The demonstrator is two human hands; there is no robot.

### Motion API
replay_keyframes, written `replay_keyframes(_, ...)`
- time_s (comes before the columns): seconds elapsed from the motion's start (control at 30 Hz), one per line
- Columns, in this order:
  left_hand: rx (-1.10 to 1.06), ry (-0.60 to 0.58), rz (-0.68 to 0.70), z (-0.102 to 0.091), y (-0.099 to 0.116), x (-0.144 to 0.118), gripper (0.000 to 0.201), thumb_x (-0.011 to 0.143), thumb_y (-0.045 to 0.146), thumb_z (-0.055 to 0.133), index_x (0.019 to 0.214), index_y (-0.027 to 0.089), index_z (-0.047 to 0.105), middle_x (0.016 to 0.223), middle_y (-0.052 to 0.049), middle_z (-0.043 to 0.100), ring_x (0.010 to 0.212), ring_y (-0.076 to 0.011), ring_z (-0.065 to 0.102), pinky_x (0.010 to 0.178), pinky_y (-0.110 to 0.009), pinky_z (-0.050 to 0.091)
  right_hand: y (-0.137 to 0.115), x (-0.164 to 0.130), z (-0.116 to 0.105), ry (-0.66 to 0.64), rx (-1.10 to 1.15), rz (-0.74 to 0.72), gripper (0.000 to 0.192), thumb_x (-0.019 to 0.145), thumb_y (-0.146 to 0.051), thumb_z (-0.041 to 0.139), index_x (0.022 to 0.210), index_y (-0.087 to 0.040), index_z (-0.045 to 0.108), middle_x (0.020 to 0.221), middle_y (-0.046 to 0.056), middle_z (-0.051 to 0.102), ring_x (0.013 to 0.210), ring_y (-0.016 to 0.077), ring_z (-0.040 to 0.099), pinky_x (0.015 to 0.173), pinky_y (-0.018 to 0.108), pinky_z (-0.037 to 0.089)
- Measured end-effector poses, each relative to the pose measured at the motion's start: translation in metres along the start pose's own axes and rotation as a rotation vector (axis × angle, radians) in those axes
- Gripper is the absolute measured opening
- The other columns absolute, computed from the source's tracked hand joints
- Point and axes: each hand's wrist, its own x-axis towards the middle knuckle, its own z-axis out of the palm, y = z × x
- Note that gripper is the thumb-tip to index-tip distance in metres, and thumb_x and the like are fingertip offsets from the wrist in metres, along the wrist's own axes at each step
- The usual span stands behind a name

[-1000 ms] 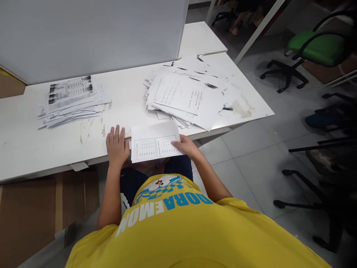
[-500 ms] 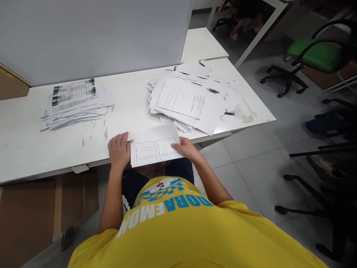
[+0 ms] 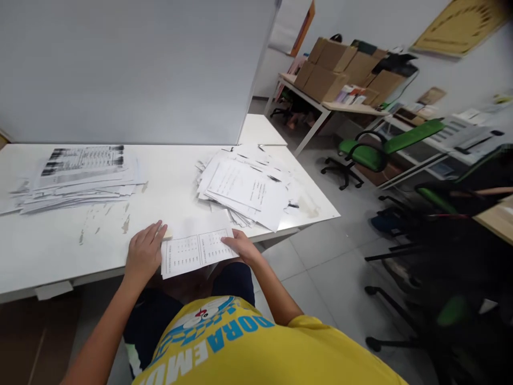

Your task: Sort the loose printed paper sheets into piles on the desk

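Left pile of paper point(image 3: 76, 176) sits toward the back-left part of the desk point(image 3: 48, 246), near the grey partition point(image 3: 132, 69): loose, uneven sheets, edges fanned; top sheet has dense black print in rows, too small to read. Desk top is white, smooth, matte, w/ brownish scuffs and chipped spots between that pile and the front edge. A bit of tape or label point(image 3: 53, 290) hangs under the front edge at left.

Left hand point(image 3: 144, 254) lies flat, palm down, fingers together and straight, at the front edge of the desk; fingertips touch the left edge of the sheet point(image 3: 196, 250) and a small cream-coloured bit beside it; can't tell what that bit is. Not gripping, just pressing.

The sheet is thin white paper, rectangular, landscape, lying at the front edge of the desk, near side hanging past the edge over the person's lap. It's printed w/ two boxed tables side by side, rows of tiny characters, not legible. Upper part is blank.

Right hand point(image 3: 241, 247) is on the sheet's right edge, fingers lying on top of the paper; thumb hidden, so can't tell if it pinches from below.

Right pile of paper point(image 3: 248, 187) is bigger, messier, spread toward the front-right corner of the desk; top sheets mostly blank w/ short lines of text and black smudges. Brown stain on the desk just right of it.

Shirt point(image 3: 240, 347) is yellow, w/ blue-white cartoon and "DORAEMON" seen upside down, partly cut off.

Beyond the desk: grey tiled floor, green office chair point(image 3: 372, 152), cardboard boxes point(image 3: 340, 69) on a far table.
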Motion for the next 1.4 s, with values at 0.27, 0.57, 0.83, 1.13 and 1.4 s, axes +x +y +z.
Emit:
replay_keyframes(0.27, -0.033, 0.025, 0.001, 0.001, 0.0, 0.003, 0.065, 0.081, 0.007, 0.042, 0.142, 0.024, 0.055, 0.144, -0.011, 0.058, 0.129, -0.0312, 0.057, 0.104, -0.048, 0.042, -0.017, -0.007, 0.0, 0.012, -0.137, -0.166, 0.028, 0.062, -0.036, 0.073, 0.084, -0.02, 0.069, 0.079, 0.002, 0.074, 0.075, 0.0218, 0.066, 0.072, 0.033, 0.051)
replay_keyframes(0.57, -0.213, 0.155, -0.048, -0.007, 0.005, -0.003, 0.055, 0.089, 0.022, 0.05, 0.145, 0.029, 0.05, 0.146, -0.012, 0.055, 0.149, -0.0383, 0.03, 0.119, -0.07, -0.004, -0.058, 0.018, -0.05, 0.53, -0.247, -0.479, 0.045, 0.073, -0.04, 0.054, 0.111, -0.016, 0.061, 0.11, 0.012, 0.071, 0.1, 0.0267, 0.064, 0.089, 0.038, 0.051)
replay_keyframes(0.83, -0.264, 0.465, -0.023, -0.03, -0.041, 0.05, 0.047, 0.092, 0.021, 0.047, 0.131, 0.043, 0.062, 0.128, 0.013, 0.067, 0.132, -0.027, 0.055, 0.116, -0.057, 0.037, -0.078, 0.06, -0.065, 0.818, -0.767, -0.512, 0.072, 0.079, -0.021, 0.046, 0.149, -0.012, 0.032, 0.144, 0.022, 0.045, 0.126, 0.0342, 0.048, 0.106, 0.049, 0.041)
replay_keyframes(1.13, 0.048, -0.156, -0.503, -0.012, -0.208, 0.149, 0.141, 0.057, 0.104, 0.026, 0.146, -0.004, 0.041, 0.161, -0.028, 0.023, 0.15, -0.0464, 0.018, 0.115, -0.068, 0.013, -0.068, 0.055, -0.071, 1.079, -0.885, -0.656, 0.071, 0.078, -0.023, 0.044, 0.147, -0.02, 0.028, 0.154, 0.02, 0.021, 0.131, 0.036, 0.038, 0.108, 0.06, 0.034)
replay_keyframes(1.4, 0.179, -0.3, -0.493, -0.019, -0.222, 0.159, 0.148, 0.04, 0.107, 0.003, 0.138, 0.01, 0.055, 0.147, -0.027, 0.046, 0.137, -0.0502, 0.037, 0.103, -0.076, 0.026, -0.031, 0.027, -0.086, 1.021, -0.806, -0.711, 0.058, 0.081, -0.029, 0.046, 0.139, -0.019, 0.041, 0.145, 0.019, 0.033, 0.133, 0.0353, 0.037, 0.106, 0.058, 0.037)
